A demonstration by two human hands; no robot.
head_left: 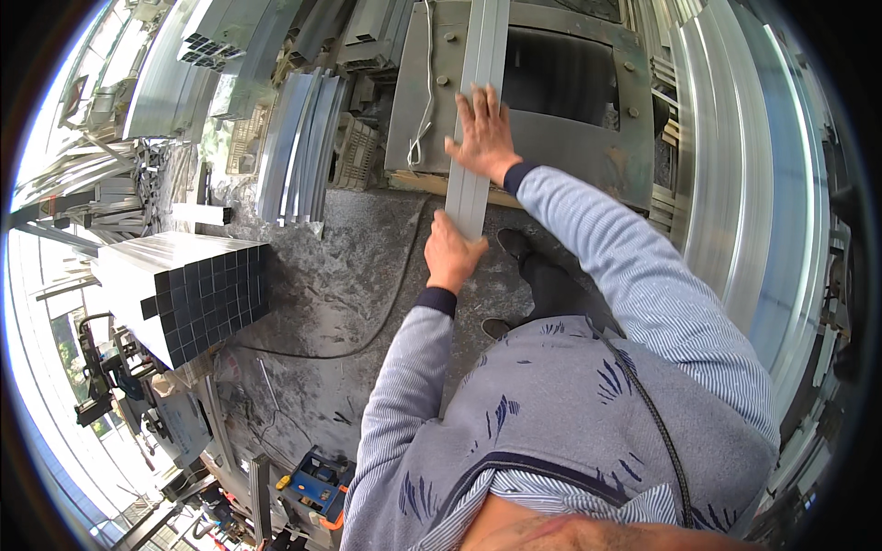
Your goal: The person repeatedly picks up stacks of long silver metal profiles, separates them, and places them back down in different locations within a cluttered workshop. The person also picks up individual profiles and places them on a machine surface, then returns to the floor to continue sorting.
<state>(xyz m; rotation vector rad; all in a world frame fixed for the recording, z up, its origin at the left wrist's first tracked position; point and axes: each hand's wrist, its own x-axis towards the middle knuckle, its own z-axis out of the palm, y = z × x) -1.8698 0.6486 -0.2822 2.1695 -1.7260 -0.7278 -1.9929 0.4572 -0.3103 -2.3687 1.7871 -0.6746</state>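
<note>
A long silvery aluminium profile lies across a grey metal machine table, and its near end sticks out over the front edge. My left hand grips that near end, thumb on the right side and fingers on the left. Farther along, my right hand rests flat on the profile's upper face with its fingers spread. Just right of the profile, the table has a dark rectangular opening. A white cord hangs over the table's left part.
Long metal profiles stand along the right side. A stack of square tubes sits at the left, with more profiles behind it. A black cable crosses the floor. Near the lower edge is a blue toolbox.
</note>
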